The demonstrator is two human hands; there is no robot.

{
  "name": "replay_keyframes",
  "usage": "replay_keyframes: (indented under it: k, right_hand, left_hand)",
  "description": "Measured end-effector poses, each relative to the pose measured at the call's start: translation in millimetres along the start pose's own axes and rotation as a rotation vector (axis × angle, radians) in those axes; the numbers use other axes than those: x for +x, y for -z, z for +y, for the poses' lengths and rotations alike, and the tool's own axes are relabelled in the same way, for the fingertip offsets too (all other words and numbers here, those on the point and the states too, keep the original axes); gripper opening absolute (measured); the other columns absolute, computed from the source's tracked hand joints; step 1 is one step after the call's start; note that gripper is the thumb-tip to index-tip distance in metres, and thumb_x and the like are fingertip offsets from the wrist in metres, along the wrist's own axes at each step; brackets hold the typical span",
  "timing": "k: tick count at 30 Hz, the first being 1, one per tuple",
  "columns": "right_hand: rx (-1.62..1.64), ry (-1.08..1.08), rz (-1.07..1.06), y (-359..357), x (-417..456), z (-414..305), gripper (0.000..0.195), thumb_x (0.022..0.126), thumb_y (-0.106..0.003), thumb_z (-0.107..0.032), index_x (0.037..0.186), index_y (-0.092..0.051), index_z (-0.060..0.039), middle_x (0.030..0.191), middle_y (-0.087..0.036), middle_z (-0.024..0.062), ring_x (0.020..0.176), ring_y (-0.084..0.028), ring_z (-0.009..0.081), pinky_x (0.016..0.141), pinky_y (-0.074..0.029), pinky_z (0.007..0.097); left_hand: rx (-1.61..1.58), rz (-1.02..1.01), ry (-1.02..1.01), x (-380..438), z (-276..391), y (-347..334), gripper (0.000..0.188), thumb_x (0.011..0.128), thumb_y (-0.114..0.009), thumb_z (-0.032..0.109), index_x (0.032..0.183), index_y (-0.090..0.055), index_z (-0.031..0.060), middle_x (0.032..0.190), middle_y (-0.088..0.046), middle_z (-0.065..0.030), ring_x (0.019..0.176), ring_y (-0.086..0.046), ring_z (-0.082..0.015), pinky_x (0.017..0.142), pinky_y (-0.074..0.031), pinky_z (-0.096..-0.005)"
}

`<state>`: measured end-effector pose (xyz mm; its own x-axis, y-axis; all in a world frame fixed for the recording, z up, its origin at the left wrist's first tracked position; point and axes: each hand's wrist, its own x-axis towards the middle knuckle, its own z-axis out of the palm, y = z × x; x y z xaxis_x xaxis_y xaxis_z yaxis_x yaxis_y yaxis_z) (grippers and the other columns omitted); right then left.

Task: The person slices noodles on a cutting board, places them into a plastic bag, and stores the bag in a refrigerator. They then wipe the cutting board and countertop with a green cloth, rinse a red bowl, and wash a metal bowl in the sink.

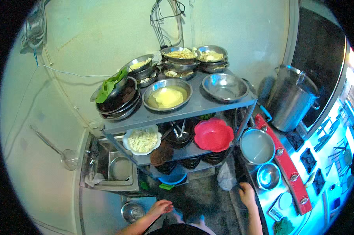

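My left hand (pixel 162 207) is held low before me, its fingers curled, with nothing visible in it. A small steel bowl (pixel 133 212) stands to its left. My right hand (pixel 247 194) hangs by the edge of the steel counter, close to a clear plastic bag (pixel 226 177); its fingers are partly hidden, and I cannot tell whether it grips anything. Ahead is a metal rack (pixel 177 117). Its top bears a steel bowl of pale yellow food (pixel 168 97), a shiny steel bowl (pixel 225 87) and several stacked bowls with food. Green leaves (pixel 110 86) lie at the left.
A white bowl of shredded food (pixel 143 140) and a red scalloped bowl (pixel 214 135) sit on the rack's middle shelf. At left is a sink (pixel 133 183). Along the right stand a tall steel pot (pixel 291 102), a red stove panel (pixel 285 164) with knobs and a scale (pixel 275 213).
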<state>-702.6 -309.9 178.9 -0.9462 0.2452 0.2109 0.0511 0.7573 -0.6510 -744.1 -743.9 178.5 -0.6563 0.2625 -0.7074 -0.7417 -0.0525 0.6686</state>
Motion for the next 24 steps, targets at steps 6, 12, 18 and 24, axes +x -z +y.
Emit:
replay_keyframes:
  k: [6,12,18,24]
  right_hand:
    - [0.471,0.113,0.172,32.9,167.8,-143.0,0.045,0.080,-0.061,-0.004,0.122,-0.044,-0.0037,0.093,-0.059,0.0124,0.084,-0.059,0.0223,0.073,-0.047,0.0328]
    - [-0.058,0.398,0.495,86.2,306.9,-167.1,0.050,0.075,-0.068,-0.010,0.119,-0.045,-0.0033,0.110,-0.054,0.0180,0.101,-0.053,0.0306,0.085,-0.043,0.0342]
    - [-0.037,0.297,0.417,91.5,306.9,-173.9,0.025,0.073,-0.070,-0.010,0.091,-0.055,-0.0037,0.081,-0.059,0.0128,0.075,-0.057,0.0257,0.071,-0.045,0.0334]
    - [0.063,0.357,0.352,101.1,202.3,-183.2,0.019,0.072,-0.058,0.002,0.089,-0.052,-0.0015,0.080,-0.051,0.0068,0.073,-0.049,0.0187,0.069,-0.041,0.0275]
  left_hand:
    - [-0.298,0.099,-0.103,-10.7,-32.4,61.5,0.017,0.090,-0.049,0.011,0.102,-0.055,0.0004,0.091,-0.061,-0.0151,0.083,-0.062,-0.0280,0.072,-0.052,-0.0368]
    - [-0.437,0.173,-0.199,-20.6,-40.5,95.0,0.018,0.088,-0.050,0.011,0.100,-0.054,-0.0011,0.091,-0.060,-0.0160,0.081,-0.062,-0.0279,0.071,-0.051,-0.0369]
    - [-0.447,0.214,-0.248,-29.1,-43.1,104.9,0.025,0.088,-0.056,0.019,0.105,-0.056,0.0008,0.094,-0.062,-0.0142,0.082,-0.063,-0.0241,0.072,-0.051,-0.0341]
    - [-0.421,0.301,-0.182,-48.8,-64.6,94.1,0.021,0.089,-0.054,0.019,0.101,-0.056,0.0018,0.094,-0.062,-0.0123,0.082,-0.063,-0.0218,0.070,-0.051,-0.0315]
